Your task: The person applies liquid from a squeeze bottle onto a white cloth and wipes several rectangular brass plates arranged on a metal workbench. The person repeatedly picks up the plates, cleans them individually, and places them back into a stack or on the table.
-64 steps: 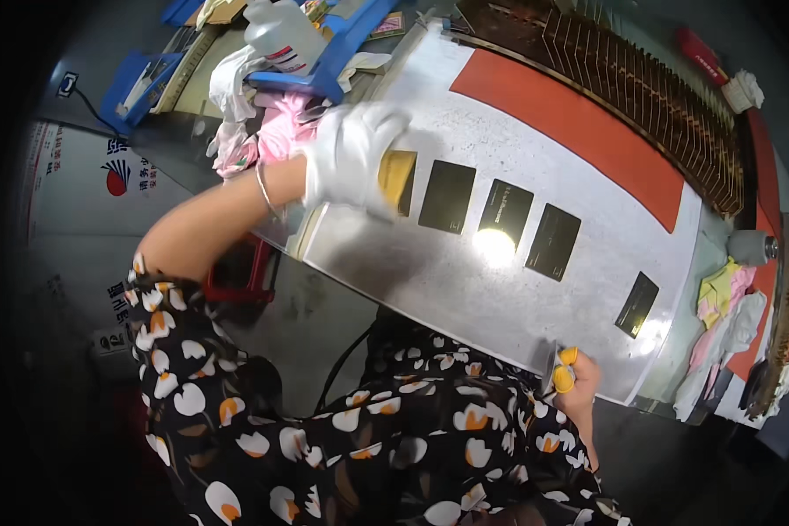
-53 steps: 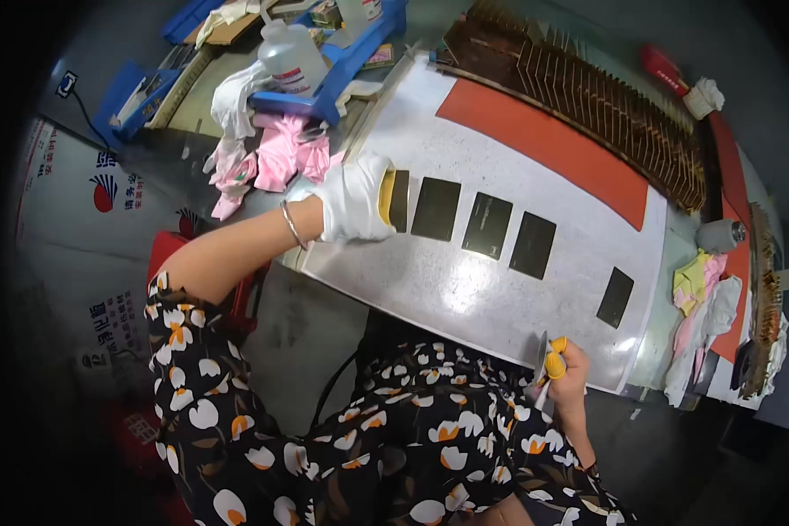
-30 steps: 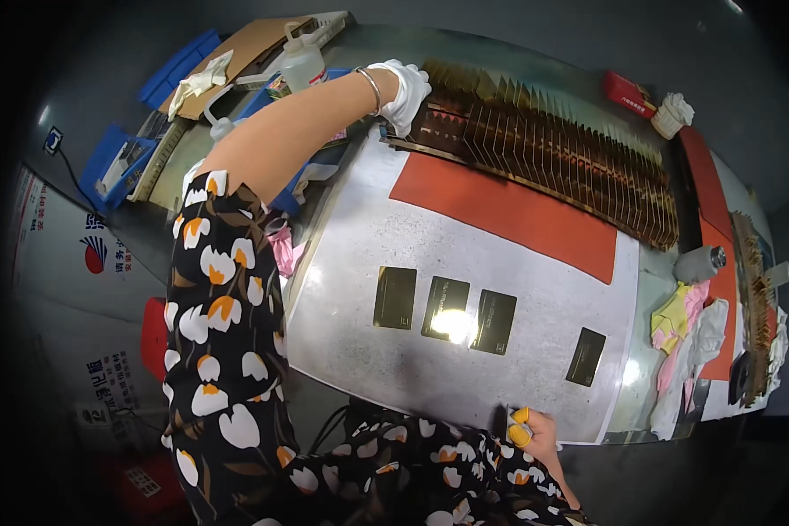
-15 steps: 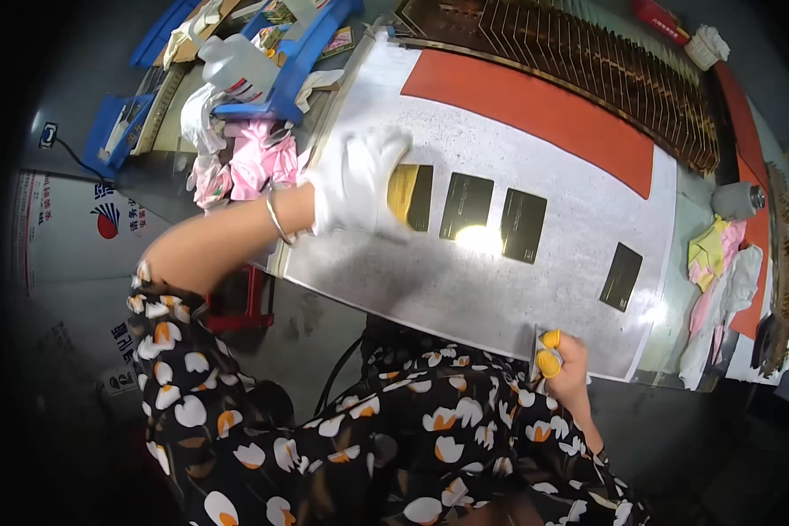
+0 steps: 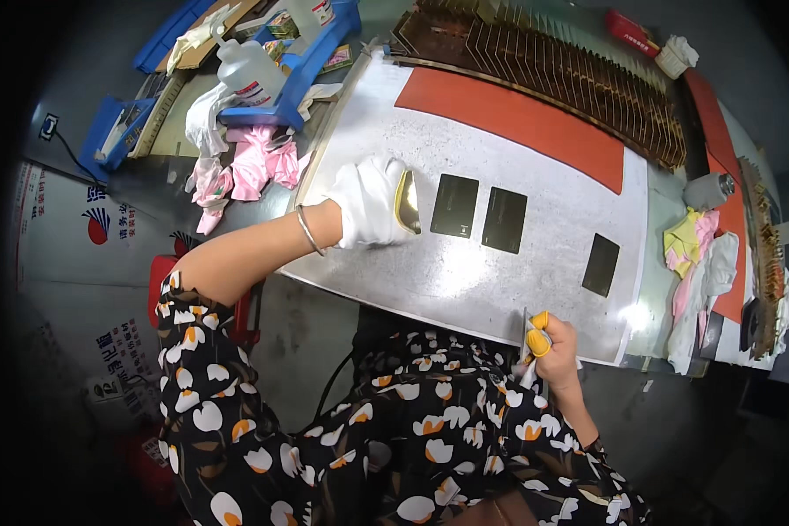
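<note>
My left hand (image 5: 368,203) wears a white glove and grips a shiny gold plate (image 5: 406,202), tilted on edge at the left end of a row on the grey metal sheet (image 5: 465,289). Two dark rectangular plates (image 5: 455,205) (image 5: 504,220) lie flat beside it, and a third dark plate (image 5: 600,265) lies further right. My right hand (image 5: 552,351), with yellow finger covers, holds a thin metal tool (image 5: 525,331) at the sheet's near edge.
An orange mat (image 5: 517,118) lies behind the plates, with a long rack of brown plates (image 5: 570,70) at the back. Blue trays (image 5: 298,61), a plastic bottle (image 5: 245,66) and pink cloths (image 5: 254,162) sit at the left. More cloths (image 5: 701,263) lie at the right.
My left hand reached to the rack at the back, then came back to the left end of the row with a gold plate. My right hand stayed at the near edge.
</note>
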The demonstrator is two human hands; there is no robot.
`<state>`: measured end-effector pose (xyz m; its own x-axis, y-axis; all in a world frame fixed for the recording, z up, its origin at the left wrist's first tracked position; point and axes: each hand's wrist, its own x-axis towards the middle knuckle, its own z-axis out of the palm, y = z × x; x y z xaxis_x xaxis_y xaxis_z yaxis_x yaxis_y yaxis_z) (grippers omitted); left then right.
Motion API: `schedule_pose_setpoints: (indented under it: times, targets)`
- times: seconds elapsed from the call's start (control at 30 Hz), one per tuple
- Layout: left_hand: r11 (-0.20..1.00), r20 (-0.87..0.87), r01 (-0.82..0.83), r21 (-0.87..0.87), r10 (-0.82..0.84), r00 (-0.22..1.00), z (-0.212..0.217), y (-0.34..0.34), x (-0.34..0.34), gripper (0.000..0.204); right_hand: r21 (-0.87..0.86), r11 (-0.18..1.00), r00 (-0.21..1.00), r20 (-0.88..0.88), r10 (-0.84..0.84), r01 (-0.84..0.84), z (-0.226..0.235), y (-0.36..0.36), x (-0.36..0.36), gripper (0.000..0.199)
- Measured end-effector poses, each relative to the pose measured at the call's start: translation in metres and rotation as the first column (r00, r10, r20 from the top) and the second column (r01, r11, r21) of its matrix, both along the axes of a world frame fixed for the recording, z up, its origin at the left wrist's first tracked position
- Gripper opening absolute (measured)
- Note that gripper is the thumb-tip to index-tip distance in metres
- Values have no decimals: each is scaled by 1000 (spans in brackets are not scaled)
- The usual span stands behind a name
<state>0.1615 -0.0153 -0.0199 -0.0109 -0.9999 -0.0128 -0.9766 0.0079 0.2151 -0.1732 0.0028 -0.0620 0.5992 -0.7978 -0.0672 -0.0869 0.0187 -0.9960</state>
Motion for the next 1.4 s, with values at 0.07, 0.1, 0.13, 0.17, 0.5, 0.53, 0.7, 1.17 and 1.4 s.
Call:
schedule_pose_setpoints:
  times: [0.07,0.1,0.13,0.17,0.5,0.53,0.7,1.17,1.4]
  targets:
    - [998,100,58,5,-59,993,0,10,2,68,-26,1000,999,-44,3,-4,3,2,0,16]
    - [996,149,93,5,-93,984,-2,9,3,68,-45,999,998,-67,-3,0,3,1,0,16]
    - [978,173,63,200,-99,980,5,5,-1,71,51,999,995,-96,7,-2,3,1,0,17]
    - [922,192,24,386,-105,976,14,0,-5,74,37,999,994,-105,18,-14,1,2,-2,17]
    - [994,623,57,93,-102,775,111,-194,69,94,-105,994,996,-88,5,-14,-4,-1,-2,16]
    - [983,661,23,184,-141,737,108,-212,70,95,-93,996,997,-83,0,-8,-6,-3,-3,17]
    - [946,633,80,314,-271,725,90,-252,77,100,-68,998,997,-74,-3,-2,0,-6,-4,19]
    - [877,96,364,-315,-352,931,37,-118,19,76,-141,990,1000,-24,-20,17,-2,-7,-4,16]
    - [973,-4,217,-84,-218,976,-17,-37,-38,73,-37,998,999,15,42,-41,-1,-5,-1,16]
